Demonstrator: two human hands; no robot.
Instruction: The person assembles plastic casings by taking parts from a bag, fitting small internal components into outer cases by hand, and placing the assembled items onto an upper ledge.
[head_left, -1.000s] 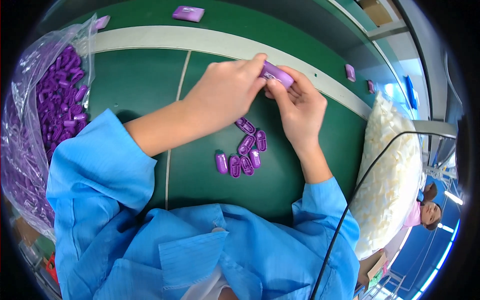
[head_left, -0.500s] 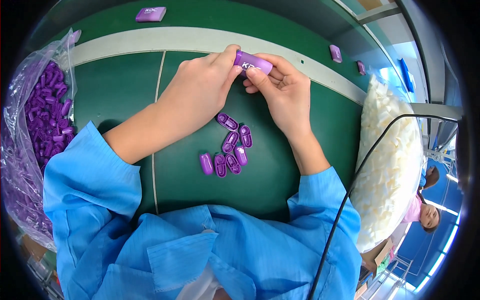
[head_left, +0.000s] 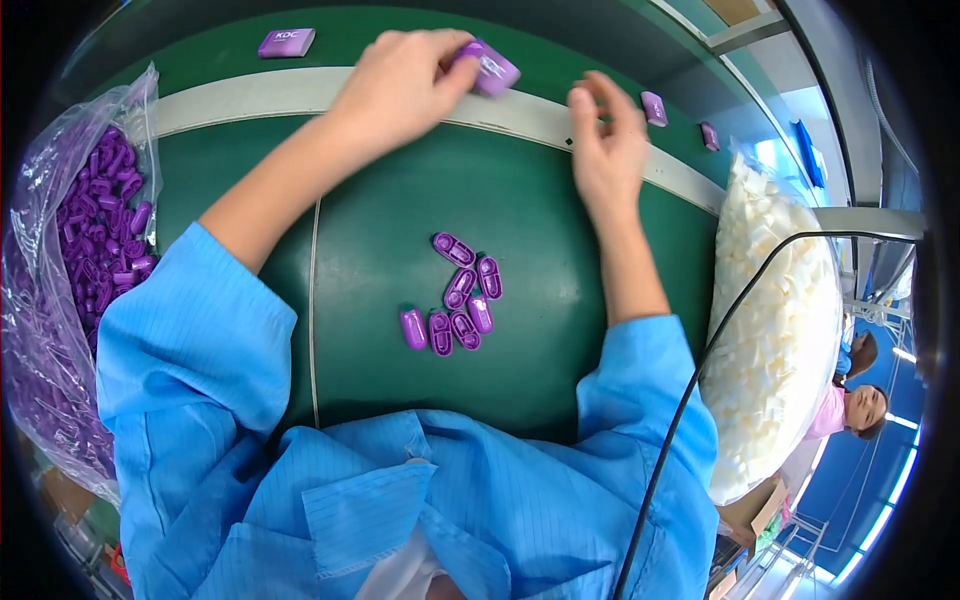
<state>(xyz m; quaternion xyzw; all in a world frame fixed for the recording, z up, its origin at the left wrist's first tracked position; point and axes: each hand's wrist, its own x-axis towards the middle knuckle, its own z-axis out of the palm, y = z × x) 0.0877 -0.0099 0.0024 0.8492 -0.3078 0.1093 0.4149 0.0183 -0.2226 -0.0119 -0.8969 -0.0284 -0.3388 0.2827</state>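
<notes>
**Purple case held over the pale strip**

The left hand (head_left: pixel 395 85) pinches a purple case (head_left: pixel 490 68) in its fingertips, above the pale strip (head_left: pixel 250 95) at the far edge of the green mat (head_left: pixel 380 220). The right hand (head_left: pixel 605 150) hovers just beside it, fingers loose and apparently holding nothing. Small purple pieces (head_left: pixel 455 305) lie clustered mid-mat; a clear bag of them (head_left: pixel 70 250) sits left.
</notes>
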